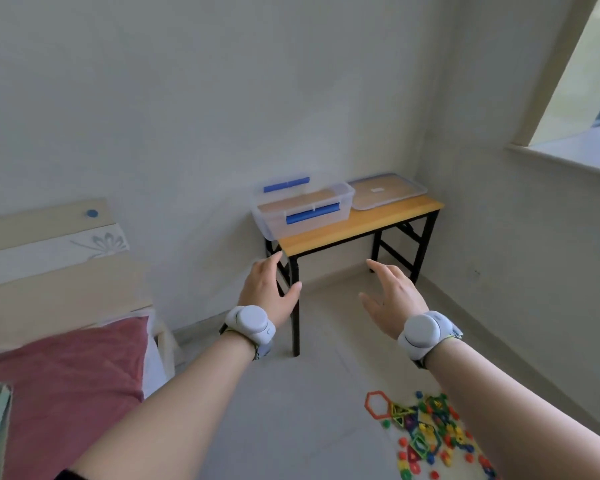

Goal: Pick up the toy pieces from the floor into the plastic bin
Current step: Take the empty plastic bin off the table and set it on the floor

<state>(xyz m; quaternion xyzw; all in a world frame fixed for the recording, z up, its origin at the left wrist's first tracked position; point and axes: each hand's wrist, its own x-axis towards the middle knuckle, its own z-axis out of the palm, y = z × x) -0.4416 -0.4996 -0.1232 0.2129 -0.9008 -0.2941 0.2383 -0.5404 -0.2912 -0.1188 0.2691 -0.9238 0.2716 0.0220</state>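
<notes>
Both hands reaching toward the table, fingers spread, gripping nothing.
Your left hand [269,293] and right hand [394,299] are hovering; plastic bin [302,211] sitting at the tabletop's left edge (toy pieces [430,434] lying on the floor).

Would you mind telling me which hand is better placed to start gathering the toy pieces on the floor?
Probably the right hand. The toy pieces lie on the floor directly under the right forearm, while the left hand is further off, by the table leg. Both hands are open and empty.
</notes>
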